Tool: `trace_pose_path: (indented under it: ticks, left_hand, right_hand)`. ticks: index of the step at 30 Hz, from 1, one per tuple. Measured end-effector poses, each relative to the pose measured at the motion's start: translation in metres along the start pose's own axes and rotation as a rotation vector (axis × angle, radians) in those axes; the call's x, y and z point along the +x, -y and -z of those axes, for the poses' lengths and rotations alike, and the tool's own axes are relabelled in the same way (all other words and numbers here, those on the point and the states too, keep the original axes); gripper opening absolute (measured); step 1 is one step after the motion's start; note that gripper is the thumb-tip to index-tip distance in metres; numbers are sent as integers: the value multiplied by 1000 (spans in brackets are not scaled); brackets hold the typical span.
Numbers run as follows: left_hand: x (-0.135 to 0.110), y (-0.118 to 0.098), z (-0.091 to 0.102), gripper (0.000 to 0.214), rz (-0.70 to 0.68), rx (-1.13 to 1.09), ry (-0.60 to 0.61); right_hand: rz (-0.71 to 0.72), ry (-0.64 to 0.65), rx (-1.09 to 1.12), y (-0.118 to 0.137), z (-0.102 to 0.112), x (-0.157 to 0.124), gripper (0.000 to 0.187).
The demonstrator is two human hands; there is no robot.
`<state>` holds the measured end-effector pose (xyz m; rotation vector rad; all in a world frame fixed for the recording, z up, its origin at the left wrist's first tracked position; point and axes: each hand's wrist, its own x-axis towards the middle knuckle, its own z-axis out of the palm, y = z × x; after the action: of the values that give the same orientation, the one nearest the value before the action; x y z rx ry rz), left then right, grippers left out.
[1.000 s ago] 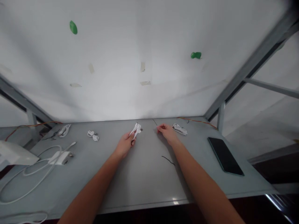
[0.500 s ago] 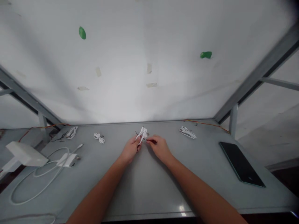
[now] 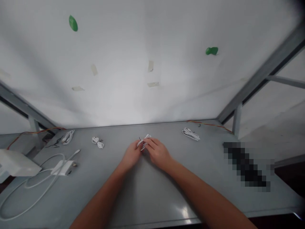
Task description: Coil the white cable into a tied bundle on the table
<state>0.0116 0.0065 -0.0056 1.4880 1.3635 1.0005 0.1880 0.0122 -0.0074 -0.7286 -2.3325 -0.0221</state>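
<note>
Both my hands meet over the middle of the grey table (image 3: 147,190). My left hand (image 3: 132,155) is closed around a small folded white cable bundle (image 3: 144,142), whose loops stick out above my fingers. My right hand (image 3: 157,151) is closed on the same bundle from the right, with its fingers pinching at a thin black tie beside the loops. The lower part of the bundle is hidden between the two hands.
More tied white cable bundles lie along the back: one (image 3: 191,134) at right, one (image 3: 98,142) at left, another (image 3: 68,136) farther left. A white charger (image 3: 64,167) with a long loose cable and a white box (image 3: 14,163) sit at left. A blurred dark slab (image 3: 246,165) lies at right.
My right hand came in from the right side of the table with a thin black tie and closed onto the bundle that my left hand holds. The view shifted slightly.
</note>
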Motion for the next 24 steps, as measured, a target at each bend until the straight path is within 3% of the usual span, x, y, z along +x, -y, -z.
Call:
trace_pose_path:
  ticks: [4, 7, 14, 24]
  left_hand:
    - [-1, -7, 0, 24, -59, 119, -2]
    - [-1, -7, -3, 18, -14, 56, 47]
    - [7, 5, -4, 48, 87, 58, 16]
    - [1, -4, -7, 33, -72, 281, -23]
  right_hand:
    - [-16, 43, -39, -1, -7, -3, 28]
    - [-56, 45, -50, -3, -12, -3, 24]
    - [-136, 75, 37, -4, -14, -2, 16]
    - [-248, 120, 50, -3, -12, -3, 30]
